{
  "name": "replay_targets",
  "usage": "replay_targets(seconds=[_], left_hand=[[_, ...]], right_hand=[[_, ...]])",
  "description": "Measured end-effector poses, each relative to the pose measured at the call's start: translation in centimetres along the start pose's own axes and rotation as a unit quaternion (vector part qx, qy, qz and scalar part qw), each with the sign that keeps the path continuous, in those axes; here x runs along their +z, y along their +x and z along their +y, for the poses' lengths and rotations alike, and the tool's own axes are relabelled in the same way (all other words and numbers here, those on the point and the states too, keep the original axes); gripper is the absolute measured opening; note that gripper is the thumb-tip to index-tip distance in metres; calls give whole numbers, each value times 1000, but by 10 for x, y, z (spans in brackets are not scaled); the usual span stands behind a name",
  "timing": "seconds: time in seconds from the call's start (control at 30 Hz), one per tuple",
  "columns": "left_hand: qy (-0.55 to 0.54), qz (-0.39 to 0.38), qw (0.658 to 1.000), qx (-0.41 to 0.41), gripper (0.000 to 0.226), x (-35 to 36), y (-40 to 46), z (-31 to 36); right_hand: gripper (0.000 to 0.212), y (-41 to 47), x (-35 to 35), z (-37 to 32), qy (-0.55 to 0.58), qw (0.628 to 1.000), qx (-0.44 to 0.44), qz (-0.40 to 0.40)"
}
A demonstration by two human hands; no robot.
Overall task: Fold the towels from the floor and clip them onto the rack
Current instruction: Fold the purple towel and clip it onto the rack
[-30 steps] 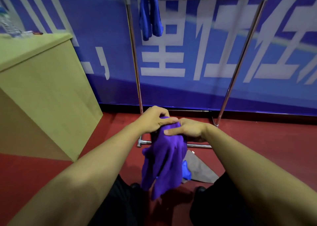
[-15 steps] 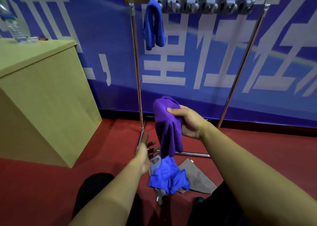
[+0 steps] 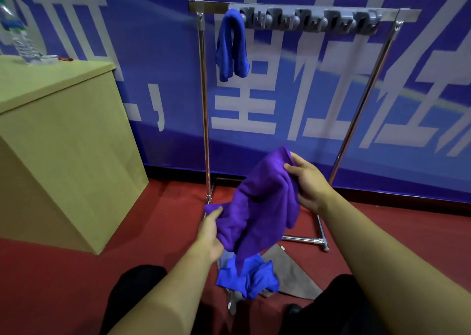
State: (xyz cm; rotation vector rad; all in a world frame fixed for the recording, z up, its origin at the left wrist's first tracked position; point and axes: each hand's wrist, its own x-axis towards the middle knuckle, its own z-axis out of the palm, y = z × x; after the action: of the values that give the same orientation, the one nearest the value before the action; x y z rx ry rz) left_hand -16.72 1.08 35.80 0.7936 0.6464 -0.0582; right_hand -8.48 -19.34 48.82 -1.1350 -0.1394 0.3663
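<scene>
Head view shows you grasping the purple towel (image 3: 257,207) with both hands, left hand (image 3: 210,232) and right hand (image 3: 307,182), below the rack (image 3: 305,6), spreading it for folding.

1. Both bare forearms reach forward from the bottom of the view.
2. The right hand (image 3: 305,182) is raised higher, its thumb and fingers (image 3: 291,168) pinching the upper part of a purple towel (image 3: 262,202).
3. The left hand (image 3: 210,232) sits lower and to the left, fingers curled round the towel's lower edge.
</scene>
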Motion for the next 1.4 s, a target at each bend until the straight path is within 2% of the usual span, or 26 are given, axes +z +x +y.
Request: replay_targets(seconds=[0.1,0.2,0.23,0.33,0.37,0.5,0.63,0.77,0.9,0.97,1.13,1.4], left_hand=[[32,-27,998,-40,31,-13,-5,12],[17,-103,992,-73,18,-22,-13,22],[14,-122,990,-71,22,-23,-12,24],[15,-117,992,-32,70,-24,-6,28],[46,-125,991,-17,71,-23,-6,29],[256,-100,960,53,38,-24,1,28],[335,-66,935,98,27,-27,-1,30],[332,-31,937,107,23,-27,0,31],[223,-32,966,130,19,-20,-2,34],[201,-38,968,145,18,-19,-4,37],[228,-12,945,234,27,-23,2,53],[258,50,909,325,23,-20,0,80]], right_hand=[[42,-1,-18,12,-52,992,5,116],[46,-4,-29,22,-70,987,8,143],[43,-4,-32,25,-81,987,5,140],[42,-5,-35,30,-108,983,-12,147],[43,-5,-35,32,-108,982,-19,153],[45,-6,-41,34,-107,976,-35,186],[47,-7,-50,33,-80,974,-34,209],[44,-7,-58,30,-51,976,-2,213],[45,-9,-63,32,-88,977,14,195],[41,-9,-65,33,-115,975,9,192],[24,-11,-73,34,-215,956,-16,201],[18,-12,-80,31,-317,910,-97,250]])
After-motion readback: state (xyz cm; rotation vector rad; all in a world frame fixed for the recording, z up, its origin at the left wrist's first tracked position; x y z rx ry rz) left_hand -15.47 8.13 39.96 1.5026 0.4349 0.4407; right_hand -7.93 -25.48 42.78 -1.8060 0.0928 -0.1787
